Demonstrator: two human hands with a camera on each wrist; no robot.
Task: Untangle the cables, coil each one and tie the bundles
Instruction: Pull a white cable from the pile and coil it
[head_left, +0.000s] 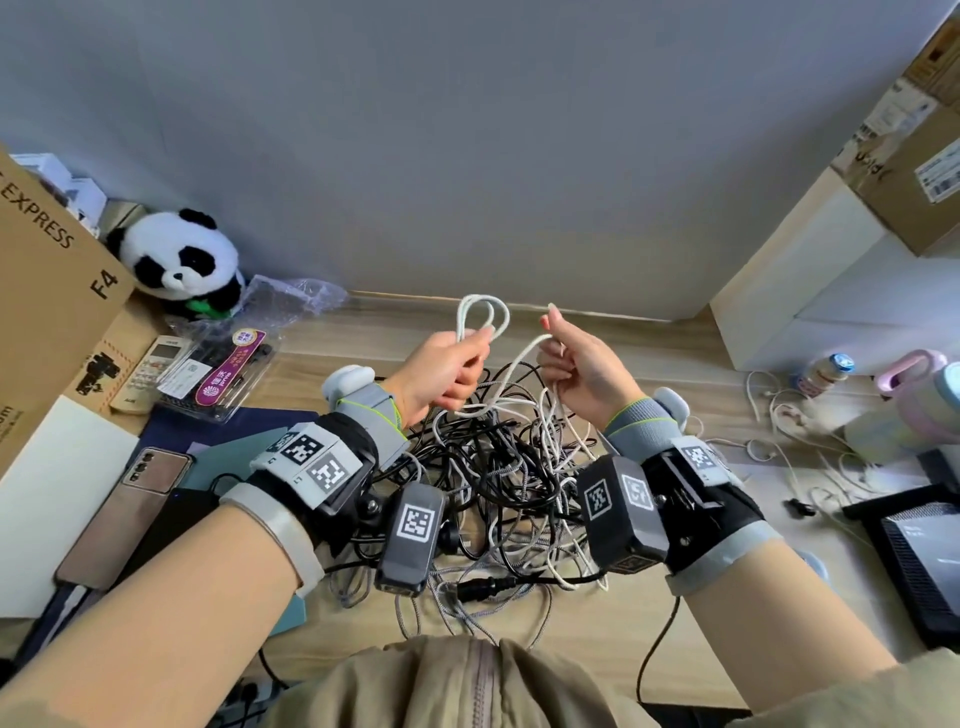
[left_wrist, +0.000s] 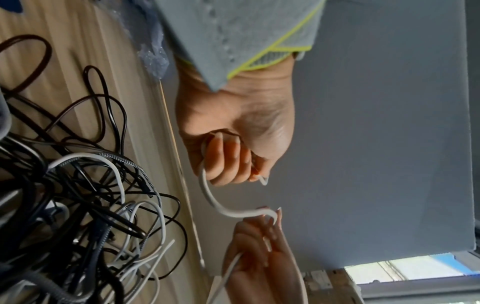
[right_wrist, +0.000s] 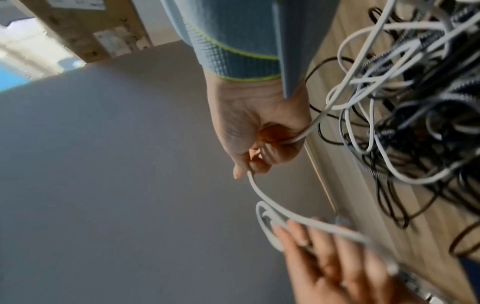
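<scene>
A tangle of black, white and braided cables (head_left: 498, 478) lies on the wooden desk (head_left: 675, 364) in front of me. Raised above it, my left hand (head_left: 452, 369) grips a small coil of white cable (head_left: 480, 317), whose loops stand up over my fingers. The same white cable (left_wrist: 228, 211) runs across to my right hand (head_left: 576, 364), which pinches it between thumb and fingers (right_wrist: 249, 164). From there the cable (right_wrist: 322, 115) drops into the pile. The left wrist view shows my left fingers (left_wrist: 226, 160) curled round the strand.
A plush panda (head_left: 179, 260), a cardboard box (head_left: 47, 301), a remote (head_left: 150, 374) and a phone (head_left: 124, 514) crowd the left. A white cabinet (head_left: 810, 291), bottles (head_left: 821, 371), loose white cables (head_left: 789, 431) and a black device (head_left: 914, 545) sit right. The grey wall is behind.
</scene>
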